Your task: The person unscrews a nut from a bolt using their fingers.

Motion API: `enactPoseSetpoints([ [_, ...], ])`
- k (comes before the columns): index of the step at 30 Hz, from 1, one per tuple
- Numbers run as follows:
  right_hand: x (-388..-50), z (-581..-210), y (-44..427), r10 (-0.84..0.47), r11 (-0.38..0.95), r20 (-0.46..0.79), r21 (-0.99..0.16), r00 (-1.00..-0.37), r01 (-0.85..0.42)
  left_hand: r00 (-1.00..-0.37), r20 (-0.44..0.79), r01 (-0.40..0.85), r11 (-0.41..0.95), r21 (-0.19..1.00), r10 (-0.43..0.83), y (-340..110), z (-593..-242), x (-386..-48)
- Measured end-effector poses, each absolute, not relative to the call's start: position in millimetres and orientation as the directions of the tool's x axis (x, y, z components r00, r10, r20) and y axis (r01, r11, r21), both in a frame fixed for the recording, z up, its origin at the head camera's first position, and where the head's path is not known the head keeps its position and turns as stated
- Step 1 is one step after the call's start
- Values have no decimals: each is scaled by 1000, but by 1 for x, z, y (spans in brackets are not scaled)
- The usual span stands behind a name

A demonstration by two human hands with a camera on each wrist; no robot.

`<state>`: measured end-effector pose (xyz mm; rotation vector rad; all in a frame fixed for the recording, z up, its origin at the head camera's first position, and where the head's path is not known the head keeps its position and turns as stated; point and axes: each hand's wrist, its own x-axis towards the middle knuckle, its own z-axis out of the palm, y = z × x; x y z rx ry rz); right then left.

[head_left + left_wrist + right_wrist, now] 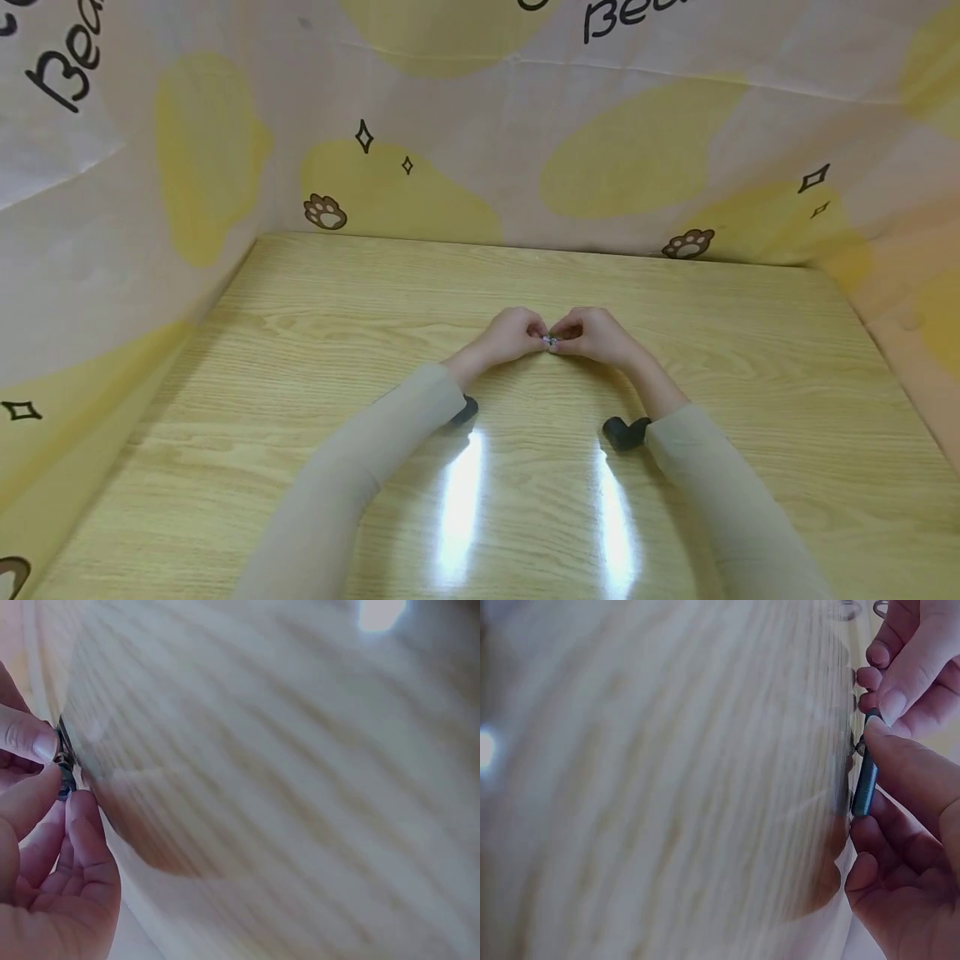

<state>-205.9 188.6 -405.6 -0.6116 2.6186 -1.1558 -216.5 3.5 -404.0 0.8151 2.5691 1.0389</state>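
Both hands meet over the middle of the table around a small object (551, 340). The left hand (513, 335) and the right hand (594, 335) each pinch it between thumb and fingers. In the right wrist view it shows as a dark teal bar (865, 780) with a small metal part (860, 747) at its side; the right hand (911, 840) holds it and the left hand (922, 667) pinches near its upper end. In the left wrist view the dark piece (66, 780) lies between the fingertips, partly hidden. What the object is, I cannot tell.
A pale wooden table (315, 333) lies under the hands, with bright reflections in front. Patterned cloth (450, 108) hangs behind it and at both sides. A black device (626, 434) sits at the right wrist and another (465, 410) at the left.
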Motion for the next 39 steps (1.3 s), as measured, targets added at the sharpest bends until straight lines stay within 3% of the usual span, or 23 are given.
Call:
enactPoseSetpoints([
  [9,-206,-402,187,-460,606,-55,-749,-886,-268,-802,-46,389,580,716,595,3,-401,-218],
  [21,-204,-387,190,-433,554,-9,-792,-901,-258,-826,-17,277,432,858,563,-6,-390,-215],
  [28,-197,-377,191,-441,444,11,-867,-898,-228,-815,-1,223,316,922,580,-12,-381,-211],
  [39,-182,-359,186,-406,221,-60,-975,-912,-34,-831,-2,157,239,958,556,-20,-363,-194],
])
